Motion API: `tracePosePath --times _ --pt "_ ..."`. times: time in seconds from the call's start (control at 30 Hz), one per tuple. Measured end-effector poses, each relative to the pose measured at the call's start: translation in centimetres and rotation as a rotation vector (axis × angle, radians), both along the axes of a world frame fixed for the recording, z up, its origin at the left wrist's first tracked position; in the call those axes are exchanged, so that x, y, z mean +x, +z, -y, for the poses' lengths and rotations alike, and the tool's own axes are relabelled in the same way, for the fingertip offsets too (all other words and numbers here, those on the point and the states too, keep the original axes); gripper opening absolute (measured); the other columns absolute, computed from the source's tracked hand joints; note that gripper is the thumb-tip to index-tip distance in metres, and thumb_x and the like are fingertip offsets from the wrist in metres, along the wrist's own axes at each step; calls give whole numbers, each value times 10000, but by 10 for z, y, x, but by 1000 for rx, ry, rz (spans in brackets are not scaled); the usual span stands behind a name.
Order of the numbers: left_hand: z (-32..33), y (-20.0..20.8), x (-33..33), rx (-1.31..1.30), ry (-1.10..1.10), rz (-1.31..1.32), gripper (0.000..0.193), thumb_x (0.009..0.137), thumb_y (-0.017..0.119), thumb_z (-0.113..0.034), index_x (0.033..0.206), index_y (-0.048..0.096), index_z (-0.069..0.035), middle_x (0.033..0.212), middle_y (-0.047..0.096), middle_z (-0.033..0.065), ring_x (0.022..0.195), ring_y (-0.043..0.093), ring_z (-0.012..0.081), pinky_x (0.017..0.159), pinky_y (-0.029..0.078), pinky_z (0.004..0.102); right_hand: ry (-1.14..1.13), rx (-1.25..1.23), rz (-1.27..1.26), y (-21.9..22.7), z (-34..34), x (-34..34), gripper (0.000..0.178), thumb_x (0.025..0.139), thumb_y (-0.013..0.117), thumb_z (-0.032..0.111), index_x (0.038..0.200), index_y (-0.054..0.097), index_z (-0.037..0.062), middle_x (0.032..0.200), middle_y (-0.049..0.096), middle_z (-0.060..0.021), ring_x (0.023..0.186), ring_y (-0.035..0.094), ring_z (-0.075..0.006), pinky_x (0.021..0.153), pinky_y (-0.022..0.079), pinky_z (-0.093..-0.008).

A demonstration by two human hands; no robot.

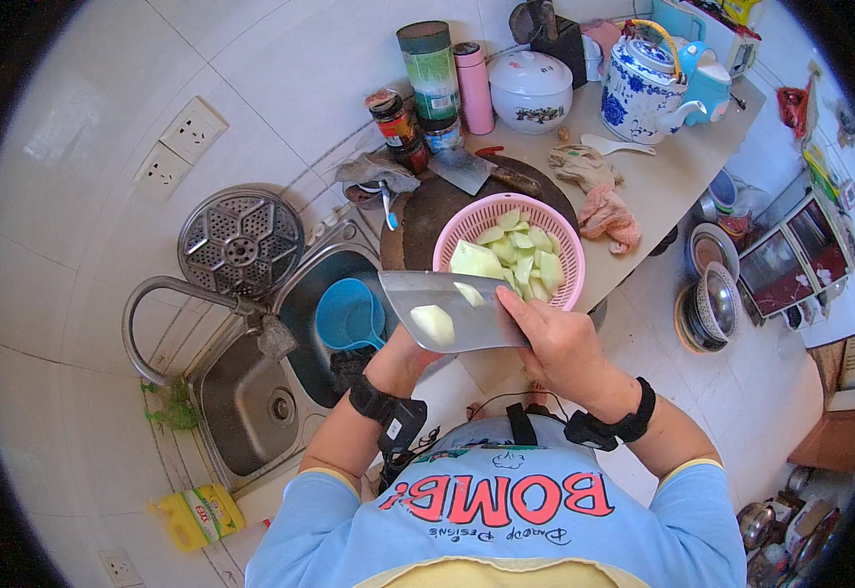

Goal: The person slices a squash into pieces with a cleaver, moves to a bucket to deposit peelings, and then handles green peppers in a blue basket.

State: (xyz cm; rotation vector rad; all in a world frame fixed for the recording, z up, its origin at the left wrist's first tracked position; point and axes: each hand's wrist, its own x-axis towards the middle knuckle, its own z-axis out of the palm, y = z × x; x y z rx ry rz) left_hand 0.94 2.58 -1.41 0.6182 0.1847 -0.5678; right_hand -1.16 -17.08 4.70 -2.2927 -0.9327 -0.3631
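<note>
My right hand (557,338) grips a cleaver (481,323), its broad blade tilted over the near edge of a pink plastic basket (566,218). One pale green vegetable piece (434,325) shows against the blade, and a smaller piece (468,292) lies nearer the basket. My left hand (400,361) is under the near left side of the blade; its fingers are hidden by the metal. Cut pale green chunks (525,250) fill the basket. A larger pale chunk (474,260) shows just beyond the blade, and I cannot tell whether my left hand holds it.
The basket rests on a round dark chopping board (413,220), with another cleaver (464,171) at its far side. Left is a double sink (241,402) with a blue dipper (349,312). Jars, a pink flask (474,88), a white pot (531,93) and a teapot (643,93) stand behind.
</note>
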Motion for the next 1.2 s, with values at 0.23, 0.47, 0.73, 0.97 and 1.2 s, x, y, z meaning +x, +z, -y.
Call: tracePosePath --times 0.23,0.47,0.73,0.97,1.2 --pt "14 48 -9 180 -6 217 417 849 482 -202 1205 376 -13 1170 473 130 1047 502 247 897 419 416 -223 42 -139 -57 24 24 409 674 533 49 1078 493 4 816 572 -163 710 573 -309 606 465 -377" --pt "9 33 0 59 43 188 493 822 531 -123 1246 307 -8 1179 456 103 1084 459 203 923 367 358 -195 215 -316 -30 20 23 370 699 537 32 1066 505 2 885 576 -196 800 568 -333 666 461 -388" --pt "-1 10 2 -79 31 165 331 847 487 -187 1130 458 -19 1082 541 104 962 547 198 821 459 336 -37 51 -37 1 9 -3 558 605 584 9 1148 456 5 756 536 -130 663 562 -273 556 467 -343" --pt "0 10 -8 -300 75 238 315 872 434 -205 1122 468 -17 1078 544 116 953 556 214 820 468 364 8 71 -3 3 7 -5 573 599 582 9 1156 446 3 728 515 -112 624 553 -253 519 457 -331" --pt "11 25 -8 -59 124 185 378 846 493 -171 1173 407 -4 1149 493 110 1089 461 196 934 361 331 -144 108 -127 -42 16 19 438 657 555 33 1090 494 10 836 566 -172 734 567 -318 620 463 -377"
